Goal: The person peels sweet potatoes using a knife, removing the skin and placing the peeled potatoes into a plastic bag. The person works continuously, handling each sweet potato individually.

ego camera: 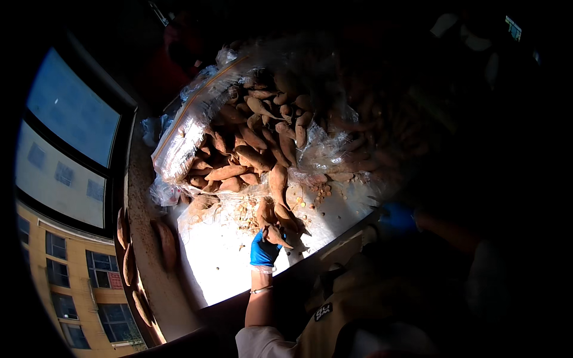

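Note:
My left hand (265,251), in a blue glove, grips a sweet potato (276,236) above the sunlit white tabletop (228,277). Just beyond it lie more sweet potatoes (278,183), reaching back to a large heap. Cut bits of sweet potato (244,217) are scattered around them. My right hand (397,216), also blue-gloved, is in deep shade by the table's front edge. Something dark seems to extend from its fingers, but shadow hides what it is and how the hand is closed.
A woven plastic sack (192,121) lies open around the sweet potato heap (250,134), with clear plastic film (320,143) to its right. Several sweet potatoes (128,264) line the windowsill (156,286) at left, beside a window (71,134). Deep shadow covers the right side.

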The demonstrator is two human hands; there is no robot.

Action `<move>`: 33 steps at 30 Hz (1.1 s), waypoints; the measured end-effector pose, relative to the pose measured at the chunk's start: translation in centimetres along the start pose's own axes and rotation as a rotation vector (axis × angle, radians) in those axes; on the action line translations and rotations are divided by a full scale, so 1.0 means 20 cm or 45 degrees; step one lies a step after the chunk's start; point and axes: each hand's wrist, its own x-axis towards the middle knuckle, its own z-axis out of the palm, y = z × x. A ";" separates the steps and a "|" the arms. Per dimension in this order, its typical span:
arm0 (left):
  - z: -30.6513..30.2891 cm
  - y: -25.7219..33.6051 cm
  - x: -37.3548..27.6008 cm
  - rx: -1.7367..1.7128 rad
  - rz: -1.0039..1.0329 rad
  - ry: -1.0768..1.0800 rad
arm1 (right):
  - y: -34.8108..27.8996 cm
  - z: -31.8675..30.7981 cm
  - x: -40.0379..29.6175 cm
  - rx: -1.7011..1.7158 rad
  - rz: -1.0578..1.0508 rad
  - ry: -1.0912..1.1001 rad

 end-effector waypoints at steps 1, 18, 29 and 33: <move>0.02 -0.06 0.06 0.007 0.020 0.058 | 0.01 -0.02 0.02 -0.038 -0.005 -0.017; 0.76 -0.84 0.54 1.007 0.420 0.248 | 0.04 -0.43 0.57 -0.230 -0.746 0.279; 0.81 -0.94 0.68 0.569 0.224 0.136 | 0.11 -0.50 0.70 -0.148 -0.753 0.241; 0.78 -0.90 0.68 0.545 0.167 0.102 | 0.09 -0.48 0.74 -0.179 -0.778 0.219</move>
